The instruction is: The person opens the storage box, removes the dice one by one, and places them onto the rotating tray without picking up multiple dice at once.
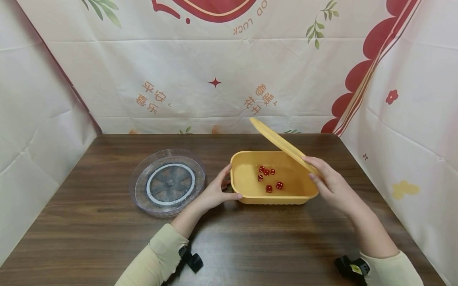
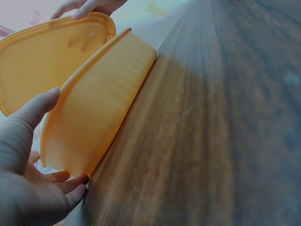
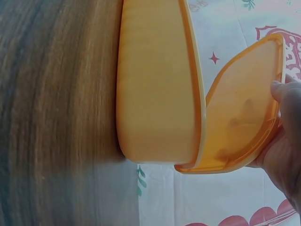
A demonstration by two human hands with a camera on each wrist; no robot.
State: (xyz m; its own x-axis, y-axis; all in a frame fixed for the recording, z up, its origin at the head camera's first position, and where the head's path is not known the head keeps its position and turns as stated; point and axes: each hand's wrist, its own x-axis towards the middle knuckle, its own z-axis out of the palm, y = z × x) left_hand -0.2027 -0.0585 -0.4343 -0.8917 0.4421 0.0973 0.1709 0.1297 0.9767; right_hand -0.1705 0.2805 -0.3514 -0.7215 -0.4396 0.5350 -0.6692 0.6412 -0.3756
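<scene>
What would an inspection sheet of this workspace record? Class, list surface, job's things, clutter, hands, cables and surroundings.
Surface: dark wooden table.
Job's things: yellow box holding six red dice; lid tilted up over its right edge.
Clutter: clear round plate to the left.
Hands: left hand touches the box's left end; right hand holds the lid.
Cables: nothing seen.
Surroundings: printed cloth walls.

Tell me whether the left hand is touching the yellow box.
Touching. In the head view the left hand has its thumb pressed against the near left corner of the yellow box; the left wrist view shows fingers on its wall.
</scene>
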